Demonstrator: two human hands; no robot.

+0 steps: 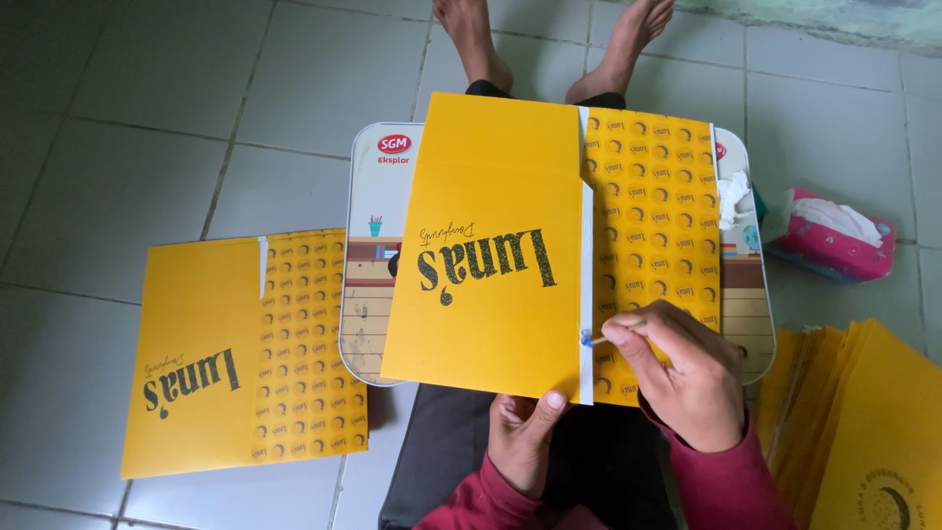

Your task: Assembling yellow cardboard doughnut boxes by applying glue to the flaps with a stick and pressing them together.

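A yellow folded paper sheet point(491, 255) with dark lettering and a patterned side panel lies on a small lap table point(365, 245) over my legs. My left hand point(525, 437) pinches its near edge, thumb on top. My right hand point(687, 368) holds a thin stick point(618, 332) whose tip touches the white strip along the sheet's fold, where a small blue dab shows.
A matching yellow sheet point(240, 353) lies on the tiled floor at the left. A stack of yellow sheets point(863, 432) sits at the right. A pink tissue pack point(832, 234) rests beyond it. Crumpled tissue point(731, 191) lies on the table's right side.
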